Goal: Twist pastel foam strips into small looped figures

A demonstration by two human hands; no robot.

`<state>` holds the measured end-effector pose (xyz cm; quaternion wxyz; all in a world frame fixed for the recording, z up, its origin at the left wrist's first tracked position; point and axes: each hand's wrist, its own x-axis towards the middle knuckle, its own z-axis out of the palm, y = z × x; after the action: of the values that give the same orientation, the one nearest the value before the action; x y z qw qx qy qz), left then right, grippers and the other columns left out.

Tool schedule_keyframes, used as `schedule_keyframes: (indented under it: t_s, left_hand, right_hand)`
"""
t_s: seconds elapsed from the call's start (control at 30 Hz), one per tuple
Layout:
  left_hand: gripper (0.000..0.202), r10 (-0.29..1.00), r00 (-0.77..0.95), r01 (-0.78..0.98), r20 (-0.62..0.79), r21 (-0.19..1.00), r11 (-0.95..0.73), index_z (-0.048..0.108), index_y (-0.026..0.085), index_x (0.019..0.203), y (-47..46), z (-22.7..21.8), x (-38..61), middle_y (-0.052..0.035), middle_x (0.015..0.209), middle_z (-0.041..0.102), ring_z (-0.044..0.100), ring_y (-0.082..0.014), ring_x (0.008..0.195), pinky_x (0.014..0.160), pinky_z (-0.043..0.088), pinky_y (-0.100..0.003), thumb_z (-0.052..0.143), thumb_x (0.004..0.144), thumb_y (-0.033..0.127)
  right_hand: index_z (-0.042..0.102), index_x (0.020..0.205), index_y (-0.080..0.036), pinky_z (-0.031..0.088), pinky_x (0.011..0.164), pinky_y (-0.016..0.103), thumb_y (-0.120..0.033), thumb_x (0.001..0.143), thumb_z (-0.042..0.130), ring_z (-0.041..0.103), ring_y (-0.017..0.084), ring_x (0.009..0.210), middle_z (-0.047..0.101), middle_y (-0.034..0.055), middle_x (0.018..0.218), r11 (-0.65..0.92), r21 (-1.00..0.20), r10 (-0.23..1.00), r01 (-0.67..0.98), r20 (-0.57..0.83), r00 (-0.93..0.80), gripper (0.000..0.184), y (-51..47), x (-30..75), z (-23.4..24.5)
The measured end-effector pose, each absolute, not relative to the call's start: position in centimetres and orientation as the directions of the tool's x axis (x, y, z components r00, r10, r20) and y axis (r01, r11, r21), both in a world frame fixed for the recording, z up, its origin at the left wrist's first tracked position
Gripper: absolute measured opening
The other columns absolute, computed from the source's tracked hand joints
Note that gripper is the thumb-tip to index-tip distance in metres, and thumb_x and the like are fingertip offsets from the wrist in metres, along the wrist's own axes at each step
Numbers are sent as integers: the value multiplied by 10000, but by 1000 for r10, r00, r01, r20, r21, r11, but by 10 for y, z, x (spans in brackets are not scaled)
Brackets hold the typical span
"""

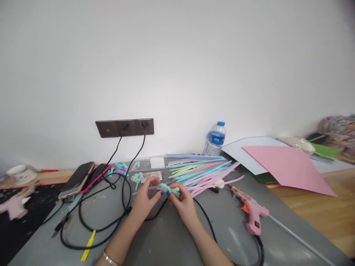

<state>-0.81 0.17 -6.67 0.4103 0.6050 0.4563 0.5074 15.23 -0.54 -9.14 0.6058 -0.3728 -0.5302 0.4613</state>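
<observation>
Between both hands is a mint-green bent pipe cleaner piece [169, 189], held above the grey table mat. My left hand [148, 195] pinches its left end between thumb and fingers. On its right side, my right hand [181, 201] grips it with thumb and forefinger. A mint-green pipe cleaner flower [137, 178] lies just left of my left hand, near a small printed packet [152, 176]. Behind my right hand, a fanned bundle of pastel pipe cleaners [199, 168] spreads over the mat.
A pink glue gun [251, 212] lies at right. Black cables [83, 221] loop across the left, by two phones [79, 179] and a yellow strip [88, 245]. A water bottle [216, 138] stands against the wall, near pink paper [288, 166]. Another glue gun [18, 203] lies far left.
</observation>
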Motion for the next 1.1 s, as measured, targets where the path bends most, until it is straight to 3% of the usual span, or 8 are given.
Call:
schedule_keyframes:
  t_s: [0.17, 0.33, 0.47, 0.6, 0.7, 0.9, 1.0, 1.1]
  left_hand:
    - [425, 991, 130, -187, -29, 981, 53, 637, 158, 991, 0, -68, -1, -86, 903, 674, 645, -194, 765, 690, 519, -296, 736, 677, 426]
    - [461, 949, 255, -399, -185, 874, 277, 682, 131, 945, -6, -63, 7, -100, 863, 699, 647, -181, 714, 611, 521, -267, 760, 653, 479]
    - [380, 979, 121, -383, -167, 902, 201, 706, 141, 867, -2, -65, 0, -52, 810, 696, 632, -151, 680, 584, 514, -235, 812, 606, 395]
    - [342, 982, 56, -384, -183, 904, 190, 714, 128, 810, 3, -70, -5, -63, 808, 706, 645, -161, 673, 597, 533, -256, 794, 619, 399]
    - [329, 974, 48, -432, -220, 875, 219, 702, 133, 788, 3, -69, -4, -69, 845, 707, 656, -167, 667, 582, 548, -269, 802, 612, 393]
    - [367, 966, 182, -381, -182, 893, 240, 703, 135, 933, 0, -64, -3, -93, 917, 723, 676, -182, 758, 641, 555, -268, 767, 676, 388]
    - [376, 955, 258, -252, -149, 943, 215, 686, 126, 979, -3, -63, -5, -95, 881, 736, 684, -185, 781, 660, 537, -247, 756, 698, 367]
    - [364, 929, 339, -113, -150, 974, 198, 662, 114, 957, -5, -63, -5, -97, 814, 742, 679, -171, 681, 561, 498, -220, 735, 715, 376]
  right_hand:
    - [649, 845, -228, 463, 708, 307, -74, 763, 553, 554, 202, 830, 563, 35, 832, 536, -829, 801, 161, 559, 214, 199, -10, 159, -85]
    - [683, 958, -266, 477, 752, 305, 5, 741, 473, 567, 187, 854, 551, 42, 902, 603, -751, 766, 270, 639, 67, 406, -12, 157, -84]
    - [646, 1074, -274, 433, 932, 385, 36, 727, 416, 573, 204, 987, 599, 60, 1025, 640, -718, 757, 274, 651, -61, 519, -11, 154, -87]
    - [557, 1170, -244, 518, 717, 290, -5, 759, 422, 619, 171, 789, 628, 57, 949, 563, -818, 826, 113, 563, -40, 494, -11, 153, -88]
    - [608, 1105, -233, 514, 688, 270, -37, 776, 457, 611, 188, 851, 620, 68, 958, 539, -837, 842, 96, 531, -100, 411, -12, 152, -86]
    - [656, 914, -225, 482, 789, 321, -108, 841, 460, 570, 215, 949, 573, 73, 956, 551, -825, 834, 127, 543, -97, 239, -12, 154, -84]
    - [593, 1001, -228, 504, 723, 311, -204, 867, 493, 600, 198, 843, 576, 65, 947, 487, -873, 873, 8, 487, -14, 169, -11, 155, -88]
    - [551, 1124, -227, 506, 586, 273, -316, 867, 529, 611, 180, 729, 605, 75, 973, 362, -930, 932, -57, 360, 47, 272, -11, 157, -92]
